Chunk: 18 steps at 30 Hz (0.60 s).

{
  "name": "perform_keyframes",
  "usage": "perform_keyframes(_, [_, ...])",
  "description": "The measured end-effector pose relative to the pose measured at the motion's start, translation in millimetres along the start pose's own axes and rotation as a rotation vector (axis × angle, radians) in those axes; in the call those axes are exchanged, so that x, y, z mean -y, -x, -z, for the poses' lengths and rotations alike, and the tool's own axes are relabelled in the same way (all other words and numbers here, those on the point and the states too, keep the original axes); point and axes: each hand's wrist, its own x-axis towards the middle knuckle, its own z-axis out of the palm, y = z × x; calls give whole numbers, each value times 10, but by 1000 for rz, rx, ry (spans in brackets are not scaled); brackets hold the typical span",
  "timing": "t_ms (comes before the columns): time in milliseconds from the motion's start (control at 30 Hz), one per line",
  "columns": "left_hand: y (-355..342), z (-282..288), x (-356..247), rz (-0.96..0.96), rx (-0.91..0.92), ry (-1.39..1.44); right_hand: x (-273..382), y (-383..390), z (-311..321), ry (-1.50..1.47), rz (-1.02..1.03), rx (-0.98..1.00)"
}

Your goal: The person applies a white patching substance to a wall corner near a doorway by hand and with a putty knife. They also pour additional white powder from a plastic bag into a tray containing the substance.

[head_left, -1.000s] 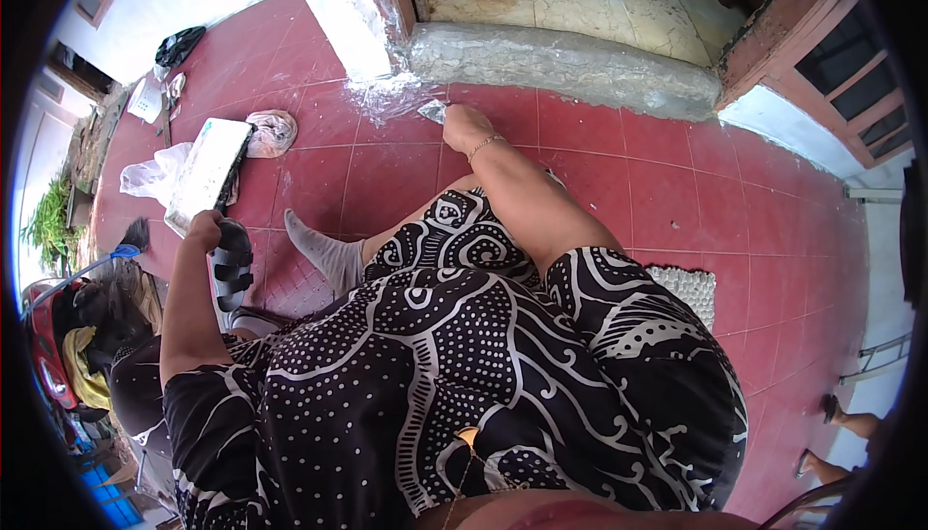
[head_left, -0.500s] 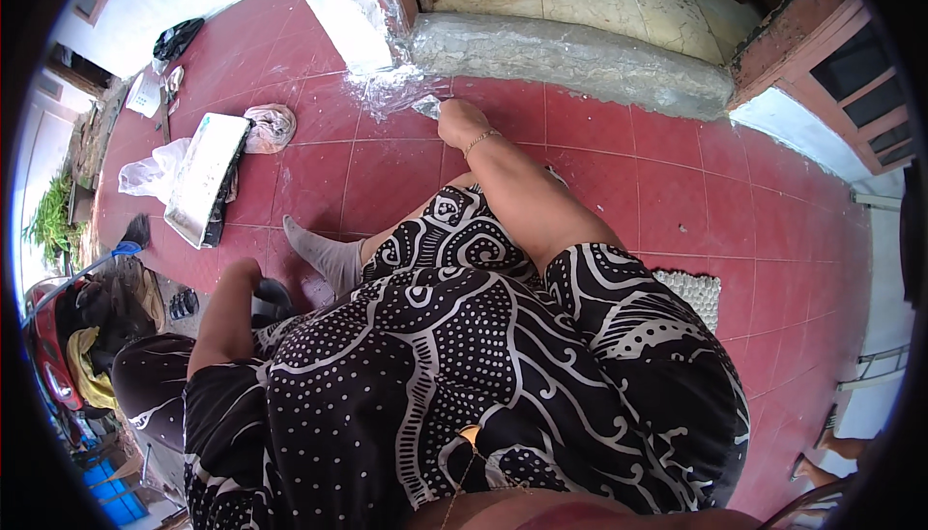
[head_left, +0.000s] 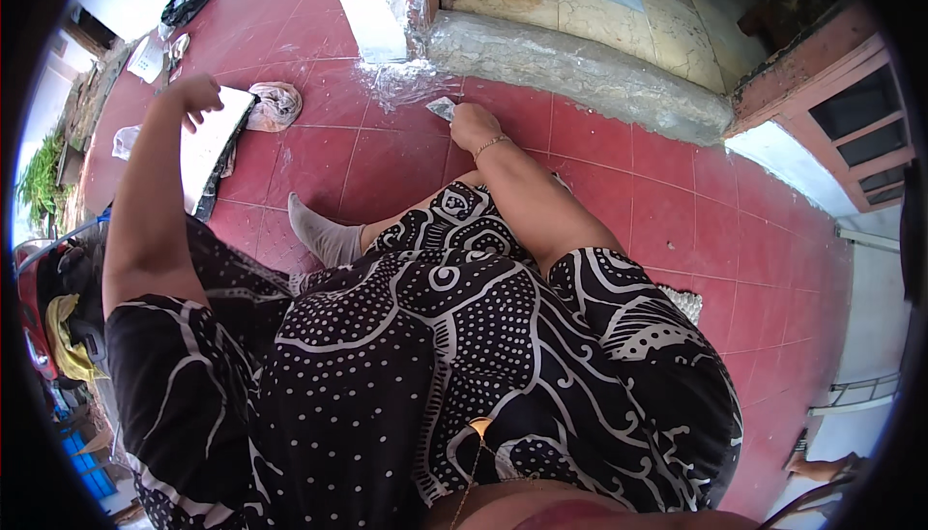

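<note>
My left hand [head_left: 198, 100] is raised at upper left over a white tray [head_left: 217, 148], its fingers apart and loosely curled, with nothing visible in them. My right hand [head_left: 475, 130] grips a small flat scraper [head_left: 440, 106] on the red tiles, beside a white, powdery patch [head_left: 391, 80] at the foot of the wall corner. A crumpled pinkish cloth [head_left: 275, 105] lies right of the tray. My socked foot [head_left: 319, 230] rests on the tiles below it.
A grey concrete step [head_left: 570, 61] borders a tiled doorway. A white container [head_left: 148, 58] and black bag [head_left: 186, 5] lie further back. A pink-framed window [head_left: 851, 119] is at right. A textured mat [head_left: 681, 303] is by my hip. Another person's leg [head_left: 822, 467] shows at lower right.
My left hand has let go of the dark sandal it held and risen forward above the tray. My right hand, still on the scraper, has shifted slightly right.
</note>
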Motion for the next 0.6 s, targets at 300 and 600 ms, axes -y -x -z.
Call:
perform_keyframes(300, [434, -53, -87, -428, 116, 503, -85, -14, -74, 118, -15, -73])
perform_keyframes(600, [-289, -1255, -290, -584, 413, 808, 254, -305, -294, 133, -117, -12])
